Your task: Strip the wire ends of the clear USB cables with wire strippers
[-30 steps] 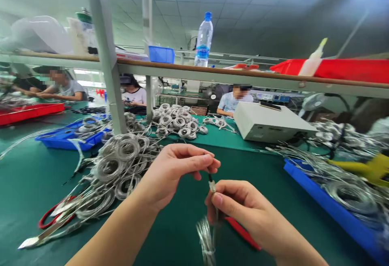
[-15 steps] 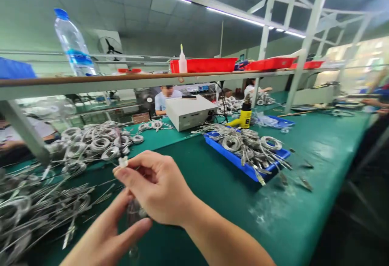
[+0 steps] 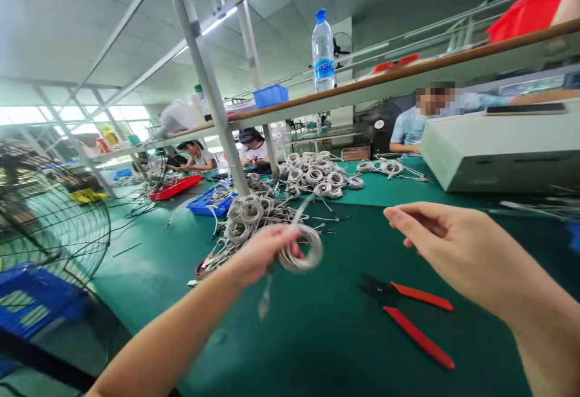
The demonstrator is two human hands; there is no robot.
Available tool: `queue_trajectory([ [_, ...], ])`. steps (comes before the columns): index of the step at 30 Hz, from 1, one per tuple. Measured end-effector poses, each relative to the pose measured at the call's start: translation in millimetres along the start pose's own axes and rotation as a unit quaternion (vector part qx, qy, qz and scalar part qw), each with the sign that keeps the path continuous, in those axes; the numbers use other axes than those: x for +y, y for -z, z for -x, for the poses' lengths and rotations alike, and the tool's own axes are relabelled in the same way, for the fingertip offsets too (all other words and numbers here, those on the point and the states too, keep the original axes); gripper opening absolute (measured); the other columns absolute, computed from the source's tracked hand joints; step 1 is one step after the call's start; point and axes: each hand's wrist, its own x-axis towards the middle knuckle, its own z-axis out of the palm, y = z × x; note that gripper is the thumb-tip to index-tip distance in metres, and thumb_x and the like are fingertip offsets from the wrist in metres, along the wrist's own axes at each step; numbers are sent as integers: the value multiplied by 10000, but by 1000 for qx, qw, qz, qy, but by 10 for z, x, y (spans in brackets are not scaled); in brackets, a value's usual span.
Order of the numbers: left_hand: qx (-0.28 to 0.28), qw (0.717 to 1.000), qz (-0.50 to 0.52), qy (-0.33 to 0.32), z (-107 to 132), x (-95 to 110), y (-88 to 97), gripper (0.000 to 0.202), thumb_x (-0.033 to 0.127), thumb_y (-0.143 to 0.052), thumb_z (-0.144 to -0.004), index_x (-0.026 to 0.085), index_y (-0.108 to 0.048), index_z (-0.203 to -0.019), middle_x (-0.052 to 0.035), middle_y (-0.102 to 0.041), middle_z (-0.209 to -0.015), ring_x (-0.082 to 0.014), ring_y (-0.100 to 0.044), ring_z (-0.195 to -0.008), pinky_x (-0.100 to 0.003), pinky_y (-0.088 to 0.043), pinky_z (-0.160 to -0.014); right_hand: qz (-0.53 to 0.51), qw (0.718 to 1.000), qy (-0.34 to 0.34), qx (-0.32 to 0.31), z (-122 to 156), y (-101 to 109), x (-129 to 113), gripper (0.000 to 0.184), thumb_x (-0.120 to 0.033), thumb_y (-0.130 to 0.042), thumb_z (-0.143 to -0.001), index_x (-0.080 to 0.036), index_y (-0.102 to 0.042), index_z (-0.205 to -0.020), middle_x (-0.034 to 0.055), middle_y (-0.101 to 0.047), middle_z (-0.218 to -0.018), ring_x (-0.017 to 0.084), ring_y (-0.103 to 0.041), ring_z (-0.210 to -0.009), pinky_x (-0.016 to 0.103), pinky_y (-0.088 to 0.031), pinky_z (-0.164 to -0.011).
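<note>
My left hand (image 3: 263, 252) is closed round a small coil of silvery cable (image 3: 304, 253), held just above the green table (image 3: 317, 336); one loose end of the cable hangs down below the hand. My right hand (image 3: 453, 249) hovers to the right, holding nothing, its fingers loosely curled and apart. Red-handled cutters (image 3: 410, 315) lie on the mat between and below the two hands. A heap of similar cable coils (image 3: 254, 216) lies just beyond my left hand.
More coils (image 3: 319, 176) lie further back by a metal post (image 3: 208, 83). A white box-shaped device (image 3: 498, 152) stands at right. A water bottle (image 3: 322, 52) stands on the shelf. A wire fan guard (image 3: 49, 216) and blue crate (image 3: 31, 300) stand at left. Several people sit across the table.
The view has swung back to the left. My hands have come apart: the left now holds the coil alone, and the right has let go and moved off to the right.
</note>
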Motion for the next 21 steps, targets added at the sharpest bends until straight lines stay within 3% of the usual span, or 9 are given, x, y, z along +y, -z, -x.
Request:
queue_trajectory([
  [2, 92, 992, -78, -20, -154, 75, 493, 543, 629, -433, -909, 129, -644, -926, -120, -712, -842, -192, -654, -681, -294, -517, -635, 27, 1000, -4, -13, 36, 5, -76, 414, -596, -607, -861, -220, -771, -919, 75, -743, -705, 206, -626, -484, 298, -447, -428],
  [4, 191, 966, -168, -46, -345, 146, 917, 488, 558, -494, -913, 133, -625, -1113, -127, -710, -984, -234, -659, -848, -329, -514, -754, 22, 1000, 7, -21, 69, -1, -170, 428, -615, -595, -859, -229, -763, -933, 76, -745, -718, 214, -638, -510, 292, -448, -421],
  [7, 275, 914, -291, -63, -637, 95, 1257, 486, 409, -501, -948, 170, -486, -1371, -140, -552, -1382, -296, -491, -1269, -397, -395, -1036, 7, 998, 24, -52, 104, -41, -268, 421, -618, -590, -868, -235, -749, -941, 67, -737, -709, 208, -634, -519, 282, -443, -420],
  [9, 281, 891, -354, -43, -799, -72, 1283, 468, 348, -502, -955, 160, -481, -1383, -149, -502, -1439, -301, -424, -1343, -425, -335, -1097, 1, 996, 35, -77, 132, -77, -295, 397, -599, -586, -886, -238, -741, -945, 47, -711, -646, 189, -599, -476, 279, -421, -410],
  [14, 229, 868, -437, 52, -957, -513, 1082, 458, 510, -559, -926, 137, -612, -1186, -127, -666, -1171, -258, -634, -1056, -469, -463, -965, 22, 993, 59, -101, 252, -112, -390, 302, -517, -602, -917, -247, -736, -943, 7, -642, -548, 157, -529, -424, 276, -338, -397],
  [17, 218, 865, -448, 57, -854, -529, 995, 505, 530, -522, -920, 107, -616, -1178, -171, -703, -1089, -305, -653, -1015, -399, -467, -871, 6, 991, 72, -113, 336, -61, -567, 295, -472, -589, -940, -228, -745, -889, 14, -649, -587, 148, -545, -476, 269, -331, -429],
  [21, 216, 878, -426, 29, -730, -469, 942, 455, 530, -477, -911, 149, -645, -1094, -106, -731, -890, -363, -661, -952, -369, -442, -783, -123, 974, 55, -181, 463, 53, -791, 266, -420, -614, -937, -212, -745, -835, -12, -645, -628, 113, -545, -529, 227, -354, -449],
])
